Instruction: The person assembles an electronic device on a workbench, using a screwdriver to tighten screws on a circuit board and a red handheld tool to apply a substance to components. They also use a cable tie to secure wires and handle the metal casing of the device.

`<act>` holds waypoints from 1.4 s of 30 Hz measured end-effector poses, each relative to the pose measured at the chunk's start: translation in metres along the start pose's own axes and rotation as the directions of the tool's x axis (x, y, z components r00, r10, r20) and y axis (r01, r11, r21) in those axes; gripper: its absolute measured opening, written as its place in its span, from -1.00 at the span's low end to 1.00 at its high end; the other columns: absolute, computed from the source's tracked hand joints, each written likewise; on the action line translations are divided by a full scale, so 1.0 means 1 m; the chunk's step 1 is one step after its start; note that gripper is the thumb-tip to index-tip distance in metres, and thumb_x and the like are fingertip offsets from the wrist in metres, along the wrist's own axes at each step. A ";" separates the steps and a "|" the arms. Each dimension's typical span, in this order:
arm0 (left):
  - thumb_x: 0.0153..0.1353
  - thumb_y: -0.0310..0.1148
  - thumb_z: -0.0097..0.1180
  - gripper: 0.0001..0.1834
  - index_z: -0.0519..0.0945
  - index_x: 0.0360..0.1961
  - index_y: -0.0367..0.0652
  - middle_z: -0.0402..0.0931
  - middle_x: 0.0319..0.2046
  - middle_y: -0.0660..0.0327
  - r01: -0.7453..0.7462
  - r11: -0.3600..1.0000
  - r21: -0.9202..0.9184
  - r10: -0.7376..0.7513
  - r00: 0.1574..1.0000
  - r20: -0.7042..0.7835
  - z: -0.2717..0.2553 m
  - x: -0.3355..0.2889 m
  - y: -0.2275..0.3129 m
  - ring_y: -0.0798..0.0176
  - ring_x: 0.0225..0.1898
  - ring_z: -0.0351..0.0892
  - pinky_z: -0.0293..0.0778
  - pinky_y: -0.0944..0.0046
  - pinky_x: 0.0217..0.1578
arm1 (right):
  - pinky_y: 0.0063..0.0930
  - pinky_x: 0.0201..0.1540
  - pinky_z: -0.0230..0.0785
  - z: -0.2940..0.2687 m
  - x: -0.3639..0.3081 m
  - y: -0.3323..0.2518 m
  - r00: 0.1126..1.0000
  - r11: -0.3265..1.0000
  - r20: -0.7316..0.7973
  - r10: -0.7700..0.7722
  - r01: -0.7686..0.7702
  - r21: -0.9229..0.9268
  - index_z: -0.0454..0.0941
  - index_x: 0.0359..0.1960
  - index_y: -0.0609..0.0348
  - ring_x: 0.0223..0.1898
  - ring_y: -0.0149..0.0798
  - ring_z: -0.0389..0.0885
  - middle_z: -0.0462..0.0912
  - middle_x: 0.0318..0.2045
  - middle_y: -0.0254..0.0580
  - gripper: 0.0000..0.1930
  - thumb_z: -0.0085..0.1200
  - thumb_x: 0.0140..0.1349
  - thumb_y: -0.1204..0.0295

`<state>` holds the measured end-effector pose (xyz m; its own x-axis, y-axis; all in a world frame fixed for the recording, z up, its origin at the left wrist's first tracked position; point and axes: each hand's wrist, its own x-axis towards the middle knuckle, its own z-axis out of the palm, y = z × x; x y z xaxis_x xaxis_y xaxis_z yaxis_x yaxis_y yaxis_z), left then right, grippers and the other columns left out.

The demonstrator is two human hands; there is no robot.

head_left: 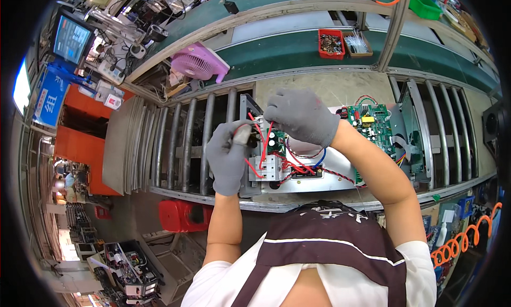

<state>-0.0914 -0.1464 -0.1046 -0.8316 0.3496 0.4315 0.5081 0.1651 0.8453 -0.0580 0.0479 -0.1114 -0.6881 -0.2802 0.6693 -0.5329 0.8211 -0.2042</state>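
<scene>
My gloved right hand (303, 117) is closed, with the upper end of a red wire (265, 143) at its fingertips. That wire runs down to a white circuit breaker (269, 168) at the near left of an open metal chassis (335, 183). Just left of the breaker my gloved left hand (225, 157) is closed, its thumb and fingers bent together. Another red wire (251, 168) loops from the breaker into this hand; its end is hidden. Beside the hands sits a small green board (275, 140). A larger green circuit board (371, 123) fills the chassis's right part.
The chassis rests on a roller conveyor (187, 147). Grey flat panels (128, 147) stand at left. Behind are a purple fan (196, 64) and a red bin (331, 44) of small parts. A metal post (396, 30) rises at far right; a red stool (183, 215) stands below.
</scene>
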 end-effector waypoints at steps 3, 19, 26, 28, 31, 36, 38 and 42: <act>0.20 -0.40 0.04 -0.79 0.57 -0.22 -0.32 0.45 -0.53 0.34 0.189 0.971 -0.143 -0.207 0.971 -0.120 -0.003 -0.006 0.002 0.53 -0.48 0.33 0.23 0.50 -0.46 | -0.36 -0.37 0.36 0.016 -0.010 0.008 0.987 0.978 -0.009 0.163 -0.160 0.132 0.49 -0.41 0.08 -0.40 -0.17 0.48 0.48 -0.50 -0.26 -0.85 0.13 -0.08 0.49; 0.23 -0.48 -0.01 -0.74 0.54 -0.07 -0.33 0.41 -0.49 0.39 0.010 1.000 0.028 -0.004 0.974 -0.228 -0.001 -0.017 0.000 0.61 -0.52 0.23 0.12 0.59 -0.52 | -0.54 -0.36 0.40 0.073 -0.009 0.001 0.750 0.405 0.249 0.613 -0.568 0.716 0.59 -0.32 0.26 -0.44 -0.43 0.55 0.63 -0.45 -0.17 -0.84 0.12 0.02 0.55; 0.17 -0.52 0.07 -0.80 0.58 -0.17 -0.34 0.44 -0.47 0.36 -0.127 0.979 0.158 0.156 0.970 -0.187 0.003 -0.008 -0.005 0.57 -0.46 0.29 0.20 0.55 -0.45 | -0.57 -0.47 0.42 0.073 0.003 -0.005 0.658 0.073 0.462 0.594 -0.617 0.784 0.52 -0.36 0.28 -0.50 -0.46 0.55 0.56 -0.53 -0.24 -0.89 0.09 0.05 0.54; 0.12 -0.52 0.13 -0.83 0.62 -0.24 -0.32 0.35 -0.58 0.36 -0.080 0.993 0.085 0.099 0.965 -0.245 0.009 -0.007 0.001 0.52 -0.47 0.25 0.17 0.48 -0.45 | -0.58 -0.50 0.44 0.074 0.005 -0.003 0.705 0.232 0.409 0.580 -0.624 0.746 0.48 -0.38 0.28 -0.54 -0.47 0.54 0.54 -0.52 -0.25 -0.90 0.07 0.08 0.53; 0.13 -0.52 0.12 -0.83 0.61 -0.24 -0.33 0.43 -0.52 0.35 -0.152 0.935 0.321 0.207 0.968 -0.144 0.006 -0.007 0.003 0.51 -0.45 0.31 0.22 0.49 -0.44 | -0.57 -0.47 0.46 0.078 0.002 0.004 0.738 0.221 0.425 0.524 -0.600 0.769 0.47 -0.37 0.27 -0.51 -0.48 0.55 0.54 -0.50 -0.26 -0.92 0.04 0.10 0.53; 0.00 -0.43 0.19 -0.84 0.65 -0.34 -0.15 0.38 -0.61 0.29 -0.489 0.568 0.662 0.406 0.866 0.292 0.018 0.014 0.029 0.32 -0.45 0.34 0.22 0.36 -0.26 | -0.60 -0.43 0.44 0.087 -0.002 0.022 0.706 -0.136 0.549 0.448 -0.553 0.822 0.52 -0.37 0.28 -0.46 -0.45 0.55 0.57 -0.48 -0.25 -0.88 -0.05 0.07 0.59; -0.05 -0.37 0.18 -0.93 0.63 -0.49 -0.08 0.41 -0.60 0.25 -0.547 0.467 0.694 0.371 0.834 0.408 0.023 0.022 0.033 0.20 -0.41 0.37 0.17 0.20 -0.12 | -0.58 -0.39 0.44 0.085 0.003 0.026 0.696 -0.166 0.570 0.437 -0.560 0.812 0.56 -0.35 0.27 -0.44 -0.43 0.55 0.59 -0.46 -0.22 -0.82 -0.08 0.03 0.60; -0.12 -0.33 0.21 -0.90 0.58 -0.63 -0.09 0.48 -0.55 0.21 -0.611 0.234 0.756 0.160 0.791 0.590 0.027 0.032 0.026 0.13 -0.34 0.43 0.14 0.05 -0.07 | -0.54 -0.30 0.41 0.103 -0.001 0.038 0.752 -0.138 0.497 0.432 -0.490 0.861 0.63 -0.35 0.25 -0.39 -0.35 0.56 0.64 -0.40 -0.15 -0.76 -0.09 -0.02 0.58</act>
<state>-0.0987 -0.1063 -0.0770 -0.4447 0.8472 0.2907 0.7966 0.5224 -0.3040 -0.1284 0.0285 -0.1932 -0.9929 -0.1031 0.0600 -0.0133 -0.4044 -0.9145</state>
